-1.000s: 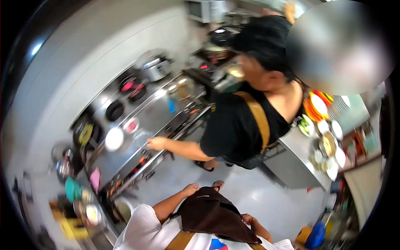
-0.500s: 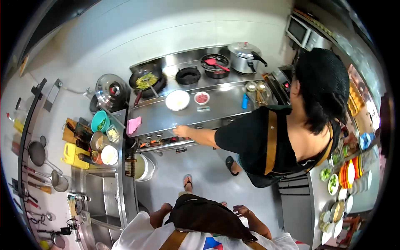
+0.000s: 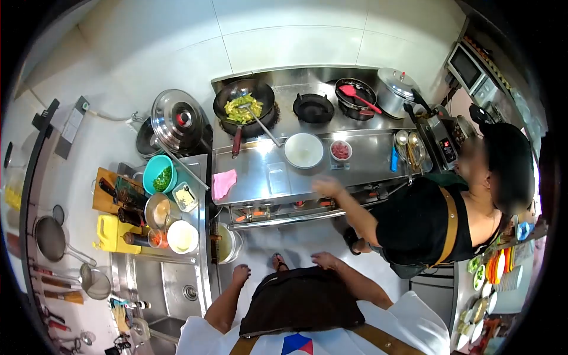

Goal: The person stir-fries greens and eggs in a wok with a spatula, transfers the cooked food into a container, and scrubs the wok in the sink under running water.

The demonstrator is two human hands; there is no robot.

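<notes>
Head view: left hand (image 3: 241, 274) hangs beside the apron (image 3: 302, 305), fingers loosely curled, exact gap too small to read, nothing seen in it. Right hand (image 3: 325, 261) is in front of the body at the apron's upper edge, fingers about half open and slightly bent, nothing seen in it; can't tell if it touches the cloth. Nearest loose item is the white bucket (image 3: 235, 244), on the floor ahead of the left hand, near but apart. Both hands are well short of the steel counter (image 3: 248, 196); the front rail (image 3: 284, 220) runs between. Also in the way: co-worker (image 3: 408, 236) on the right, one forearm out over the counter's front edge, that hand (image 3: 327, 187) blurred, grip unreadable. Beyond it: white bowl (image 3: 290, 155) and, just right, a small bowl (image 3: 341, 160) of red meat (image 3: 340, 150). Pink cloth (image 3: 223, 184) at the counter's left end. Back left, wok (image 3: 236, 89) on a burner, greens (image 3: 238, 110) inside, ladle (image 3: 266, 129) resting in it with the handle out toward the white bowl. Back right, pan (image 3: 343, 86) with red spatula (image 3: 364, 100) across it, lidded pot (image 3: 393, 100) alongside. Sink (image 3: 165, 296) left of the left hand.
</notes>
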